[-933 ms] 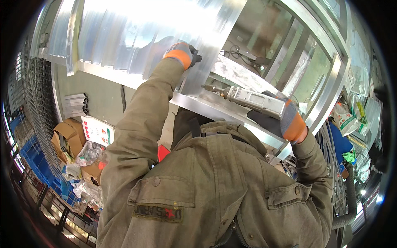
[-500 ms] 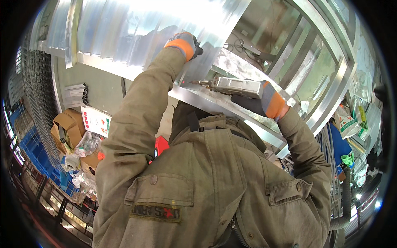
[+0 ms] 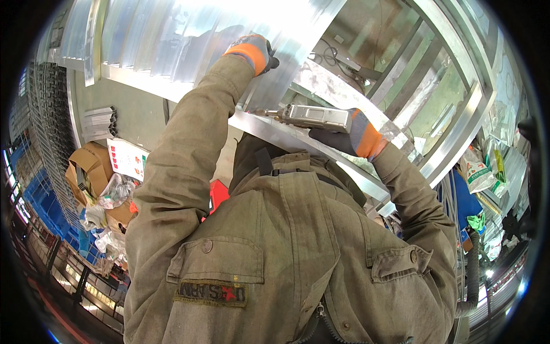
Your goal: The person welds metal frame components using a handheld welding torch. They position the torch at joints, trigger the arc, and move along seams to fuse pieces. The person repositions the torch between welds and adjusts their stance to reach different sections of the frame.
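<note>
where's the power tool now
The power tool is just right of centre in the head view, in the right hand, pointing left beside the metal bar.

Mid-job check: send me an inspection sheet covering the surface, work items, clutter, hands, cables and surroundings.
Surface: metal frame with ribbed sheeting across its left part; open gaps at right.
Work items: silver power tool, its tip close to the frame's near rail; contact cannot be told.
Clutter: cardboard box and clear plastic bags at left; printed plastic bag at right.
Hands: both gloved; left hand at the sheeting, grip unclear; right hand grips the tool.
Cables: dark cable looped inside the frame opening; thick dark hose at lower right.
Surroundings: wire mesh and blue crates at left.
</note>
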The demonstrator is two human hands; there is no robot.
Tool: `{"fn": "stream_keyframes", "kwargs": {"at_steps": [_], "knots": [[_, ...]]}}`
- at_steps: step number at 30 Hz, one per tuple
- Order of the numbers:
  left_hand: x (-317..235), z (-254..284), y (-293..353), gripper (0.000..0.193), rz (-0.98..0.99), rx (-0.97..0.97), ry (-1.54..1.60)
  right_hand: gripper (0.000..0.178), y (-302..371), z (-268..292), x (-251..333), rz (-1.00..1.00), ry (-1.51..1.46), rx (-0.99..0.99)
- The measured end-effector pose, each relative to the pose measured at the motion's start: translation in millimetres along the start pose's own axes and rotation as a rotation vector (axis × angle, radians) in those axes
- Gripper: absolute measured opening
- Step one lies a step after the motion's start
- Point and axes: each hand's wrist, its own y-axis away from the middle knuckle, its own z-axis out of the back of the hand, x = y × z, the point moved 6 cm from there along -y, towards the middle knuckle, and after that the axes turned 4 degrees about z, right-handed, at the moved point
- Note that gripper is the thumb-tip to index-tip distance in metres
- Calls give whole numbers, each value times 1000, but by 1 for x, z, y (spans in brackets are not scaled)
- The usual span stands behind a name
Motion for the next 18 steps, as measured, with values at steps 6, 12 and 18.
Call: {"fn": "stream_keyframes", "kwargs": {"at_steps": [6, 12, 18], "knots": [[1, -1, -4, 45, -16, -6, 0, 42, -3, -6, -11, -1, 46, 23], [-1, -1, -2, 42, -14, -12, -9, 40, -2, -4, 15, 85, -3, 10], [-2, 0, 0, 39, -10, 2, -28, 39, 1, -9, 9, 78, -74, -12]]}}
